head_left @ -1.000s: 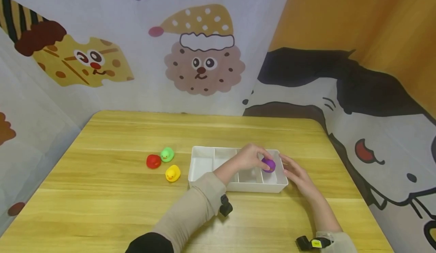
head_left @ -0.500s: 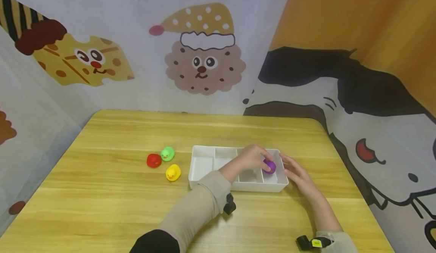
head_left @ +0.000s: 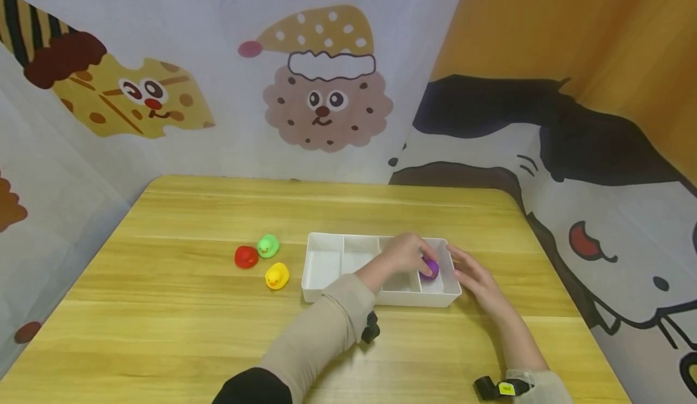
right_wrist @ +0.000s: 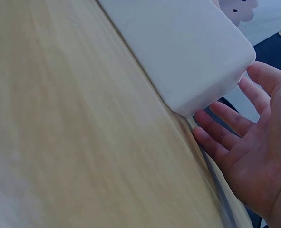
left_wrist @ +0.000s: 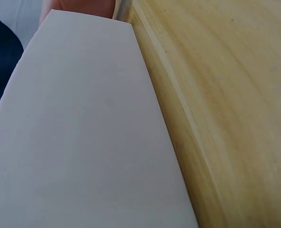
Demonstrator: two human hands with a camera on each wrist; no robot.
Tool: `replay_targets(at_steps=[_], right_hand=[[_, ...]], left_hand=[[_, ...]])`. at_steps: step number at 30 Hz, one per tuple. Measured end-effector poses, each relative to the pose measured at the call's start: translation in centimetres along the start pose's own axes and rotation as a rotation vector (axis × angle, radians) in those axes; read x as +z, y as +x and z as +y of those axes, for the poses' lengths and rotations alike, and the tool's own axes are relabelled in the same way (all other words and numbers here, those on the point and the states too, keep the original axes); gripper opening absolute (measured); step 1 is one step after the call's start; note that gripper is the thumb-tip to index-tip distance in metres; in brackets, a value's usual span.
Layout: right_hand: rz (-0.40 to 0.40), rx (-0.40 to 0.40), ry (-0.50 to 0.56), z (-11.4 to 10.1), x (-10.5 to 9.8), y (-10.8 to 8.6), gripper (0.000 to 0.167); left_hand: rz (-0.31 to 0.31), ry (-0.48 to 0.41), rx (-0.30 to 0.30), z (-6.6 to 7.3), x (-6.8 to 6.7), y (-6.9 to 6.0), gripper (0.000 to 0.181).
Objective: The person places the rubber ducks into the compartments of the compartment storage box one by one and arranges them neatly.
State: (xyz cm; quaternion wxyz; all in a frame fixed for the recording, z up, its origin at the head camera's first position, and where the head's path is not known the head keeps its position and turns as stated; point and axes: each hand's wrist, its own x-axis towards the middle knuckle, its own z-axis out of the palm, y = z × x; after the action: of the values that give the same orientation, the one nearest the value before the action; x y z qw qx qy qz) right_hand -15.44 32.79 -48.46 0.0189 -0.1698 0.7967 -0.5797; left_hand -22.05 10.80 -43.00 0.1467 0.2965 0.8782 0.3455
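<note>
My left hand (head_left: 405, 253) reaches over the white divided box (head_left: 337, 298). Its thumb and fingers pinch a purple rubber duck (head_left: 432, 270), low inside the box's far-right compartment. The fingers cover part of the duck. My right hand (head_left: 479, 280) is at the box's right end, its fingers extended. In the right wrist view, those fingertips touch the end wall of the white box (right_wrist: 192, 52). The box's long side wall (left_wrist: 92, 118) fills much of the left wrist view, hiding the duck there.
Left of the box, a red rubber duck (head_left: 246, 257), a green one (head_left: 268, 246) and a yellow one (head_left: 277, 276) stand close together on the wooden table (head_left: 179, 307). A printed cloth (head_left: 229, 156) hangs behind the table.
My left hand has shifted slightly right and lowered the purple duck deeper into the far-right compartment. My right hand stays at the box's end; the other ducks have not moved.
</note>
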Motion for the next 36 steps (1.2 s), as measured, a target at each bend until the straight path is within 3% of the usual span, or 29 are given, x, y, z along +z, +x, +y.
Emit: replay_targets(at_steps=[11,25,36], right_hand=[[-0.002,0.004,0.003,0.0,-0.1,-0.1,0.049],[-0.009,0.025,0.003,0.0,-0.1,-0.1,0.05],[-0.012,0.011,0.007,-0.1,0.0,-0.1,0.05]], left_hand=[[-0.008,0.054,-0.039,0.4,0.2,0.2,0.029],[-0.001,-0.015,-0.029,0.3,-0.2,-0.2,0.029],[0.077,-0.111,0.022,0.3,-1.8,-1.6,0.032]])
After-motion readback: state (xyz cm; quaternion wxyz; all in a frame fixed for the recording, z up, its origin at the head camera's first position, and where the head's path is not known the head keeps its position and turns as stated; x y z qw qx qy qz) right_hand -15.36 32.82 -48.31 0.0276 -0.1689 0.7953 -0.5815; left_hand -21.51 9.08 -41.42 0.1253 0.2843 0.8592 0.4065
